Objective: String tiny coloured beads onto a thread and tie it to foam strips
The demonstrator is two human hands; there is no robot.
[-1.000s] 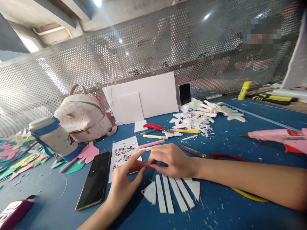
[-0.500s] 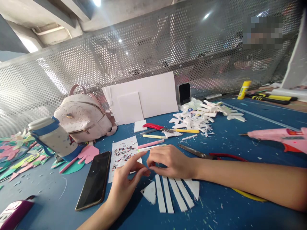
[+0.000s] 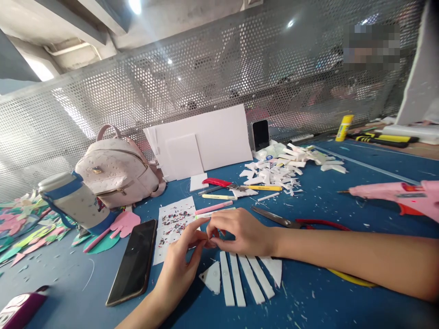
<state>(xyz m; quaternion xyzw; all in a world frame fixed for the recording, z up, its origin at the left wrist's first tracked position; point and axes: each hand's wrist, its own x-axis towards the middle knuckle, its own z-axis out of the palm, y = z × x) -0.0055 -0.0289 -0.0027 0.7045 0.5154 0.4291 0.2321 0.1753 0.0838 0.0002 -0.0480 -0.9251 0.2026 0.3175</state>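
My left hand (image 3: 181, 262) and my right hand (image 3: 240, 230) meet fingertip to fingertip just above the blue table (image 3: 325, 201). Both are pinched together on something too small to make out. Right below them lie several white foam strips (image 3: 242, 278) fanned out, with a white triangle (image 3: 212, 276) at their left end. A sheet of white paper strewn with tiny coloured bits (image 3: 173, 224) lies just left of the fingertips.
A black phone (image 3: 133, 262) lies left of my left hand. Scissors with red handles (image 3: 295, 222) and a pink glue gun (image 3: 394, 194) lie to the right. Behind are pens (image 3: 216, 206), white foam scraps (image 3: 281, 171), white boards (image 3: 202, 139), a pink backpack (image 3: 118, 167) and a bottle (image 3: 73, 201).
The fingertips parted slightly half a second ago and have come back together. Both hands stay in the same place above the strips.
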